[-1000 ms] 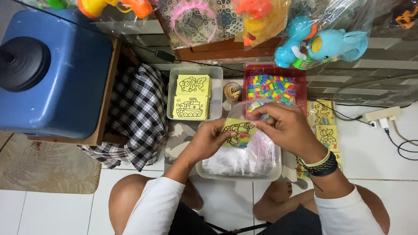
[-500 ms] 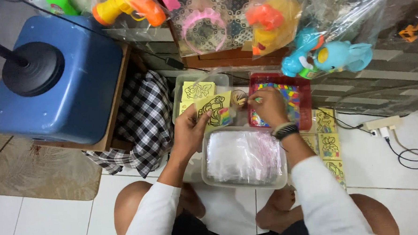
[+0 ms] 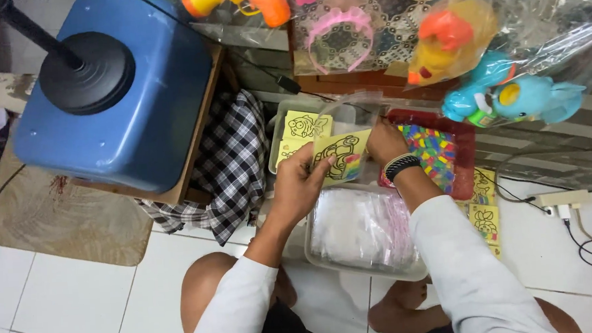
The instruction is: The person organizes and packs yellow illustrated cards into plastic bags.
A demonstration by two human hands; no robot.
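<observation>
On the white tile floor, nearest the knees, sits a clear plastic tub of empty little bags (image 3: 365, 231). Just above it the left hand (image 3: 295, 185) pinches a yellow card with a half-coloured turtle outline (image 3: 339, 159), while the right hand (image 3: 383, 141) grips a clear plastic sleeve (image 3: 347, 114) around its top. Looks only partly bagged so far. Further back, a tray of more yellow cards (image 3: 301, 127).
</observation>
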